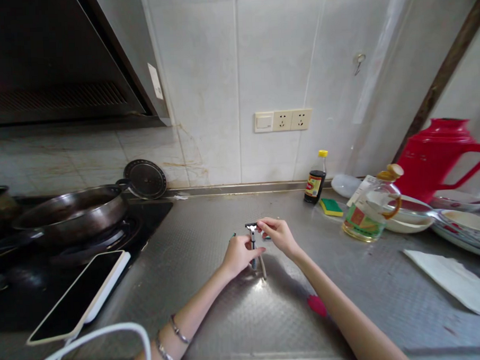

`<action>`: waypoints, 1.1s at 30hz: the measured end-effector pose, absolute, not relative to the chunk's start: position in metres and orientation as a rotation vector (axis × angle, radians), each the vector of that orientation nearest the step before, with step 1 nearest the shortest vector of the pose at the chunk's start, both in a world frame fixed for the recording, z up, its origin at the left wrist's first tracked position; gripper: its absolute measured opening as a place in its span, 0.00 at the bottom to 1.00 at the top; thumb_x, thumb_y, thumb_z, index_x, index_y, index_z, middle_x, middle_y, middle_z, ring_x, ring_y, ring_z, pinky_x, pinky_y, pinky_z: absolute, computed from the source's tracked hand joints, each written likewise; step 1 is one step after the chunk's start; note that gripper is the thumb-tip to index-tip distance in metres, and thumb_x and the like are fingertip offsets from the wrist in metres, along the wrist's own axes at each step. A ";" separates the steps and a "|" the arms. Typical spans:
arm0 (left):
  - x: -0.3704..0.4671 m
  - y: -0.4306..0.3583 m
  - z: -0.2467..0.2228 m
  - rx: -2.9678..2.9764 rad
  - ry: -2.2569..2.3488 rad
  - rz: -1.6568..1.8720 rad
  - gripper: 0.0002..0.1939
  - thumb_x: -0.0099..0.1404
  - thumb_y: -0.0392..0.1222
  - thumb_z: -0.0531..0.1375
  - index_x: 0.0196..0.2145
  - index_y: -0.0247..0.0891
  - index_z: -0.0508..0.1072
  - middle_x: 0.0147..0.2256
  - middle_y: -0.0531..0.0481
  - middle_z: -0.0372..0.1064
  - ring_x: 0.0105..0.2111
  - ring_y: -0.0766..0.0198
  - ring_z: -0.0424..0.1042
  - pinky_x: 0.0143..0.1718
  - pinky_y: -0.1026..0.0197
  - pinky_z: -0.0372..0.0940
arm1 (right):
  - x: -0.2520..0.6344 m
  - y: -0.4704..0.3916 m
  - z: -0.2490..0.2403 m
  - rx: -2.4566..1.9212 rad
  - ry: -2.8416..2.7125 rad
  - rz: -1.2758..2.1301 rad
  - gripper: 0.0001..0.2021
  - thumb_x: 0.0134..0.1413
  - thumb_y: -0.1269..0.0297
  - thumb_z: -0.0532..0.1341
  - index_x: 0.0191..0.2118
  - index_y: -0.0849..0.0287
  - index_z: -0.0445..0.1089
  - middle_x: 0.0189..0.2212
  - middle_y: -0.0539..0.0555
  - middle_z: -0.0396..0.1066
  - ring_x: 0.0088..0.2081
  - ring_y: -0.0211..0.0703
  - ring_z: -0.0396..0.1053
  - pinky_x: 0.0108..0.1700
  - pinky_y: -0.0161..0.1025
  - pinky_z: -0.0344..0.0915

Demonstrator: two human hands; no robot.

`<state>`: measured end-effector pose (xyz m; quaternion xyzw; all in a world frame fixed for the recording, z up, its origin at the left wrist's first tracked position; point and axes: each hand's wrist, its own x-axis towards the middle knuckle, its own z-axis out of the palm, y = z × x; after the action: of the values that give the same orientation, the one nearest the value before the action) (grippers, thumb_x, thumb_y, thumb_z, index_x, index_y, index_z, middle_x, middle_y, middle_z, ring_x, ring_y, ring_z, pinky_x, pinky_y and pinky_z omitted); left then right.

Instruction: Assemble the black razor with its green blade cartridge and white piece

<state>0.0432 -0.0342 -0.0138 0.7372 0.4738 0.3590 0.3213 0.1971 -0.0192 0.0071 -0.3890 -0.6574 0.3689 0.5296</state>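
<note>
Over the middle of the metal counter (pixel 210 218), my left hand (pixel 239 254) is closed around the handle of a small razor (pixel 253 246), which stands upright with its head at the top. My right hand (pixel 277 232) pinches the right end of the razor's head between thumb and fingers. A thin beige stick-like object (pixel 263 268) shows just below the hands. Part of a small green item is visible behind my right hand, too hidden to name. Beside my right forearm lies a pink object (pixel 317 305), partly covered by the arm.
Left: a stove with a steel pan (pixel 76 216) and a phone (pixel 80 296) with a white cable (pixel 123 327). Back right: a dark sauce bottle (pixel 315 182), a sponge (pixel 331 207), an oil jug (pixel 363 217), bowls (pixel 408 215), a red thermos (pixel 432 161) and white paper (pixel 455 282).
</note>
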 end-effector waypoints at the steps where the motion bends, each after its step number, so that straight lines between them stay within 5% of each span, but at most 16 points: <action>1: 0.043 -0.034 -0.014 1.943 1.243 0.938 0.17 0.49 0.51 0.62 0.25 0.32 0.72 0.18 0.54 0.63 0.19 0.70 0.60 0.21 0.68 0.51 | 0.197 -0.019 0.007 -0.931 -1.571 0.877 0.16 0.50 0.53 0.57 0.29 0.63 0.72 0.23 0.52 0.69 0.24 0.35 0.64 0.25 0.32 0.61; 33: 0.047 -0.036 -0.012 1.946 1.336 0.934 0.16 0.50 0.51 0.61 0.24 0.32 0.72 0.18 0.51 0.66 0.19 0.67 0.64 0.20 0.67 0.52 | 0.197 -0.026 0.014 -0.929 -1.676 0.755 0.16 0.53 0.54 0.55 0.27 0.62 0.69 0.24 0.51 0.66 0.23 0.34 0.62 0.25 0.31 0.60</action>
<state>0.0467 -0.0360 -0.0122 0.7319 0.5025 0.3515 0.2972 0.1967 -0.0257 0.0135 -0.3867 -0.6975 0.3141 0.5150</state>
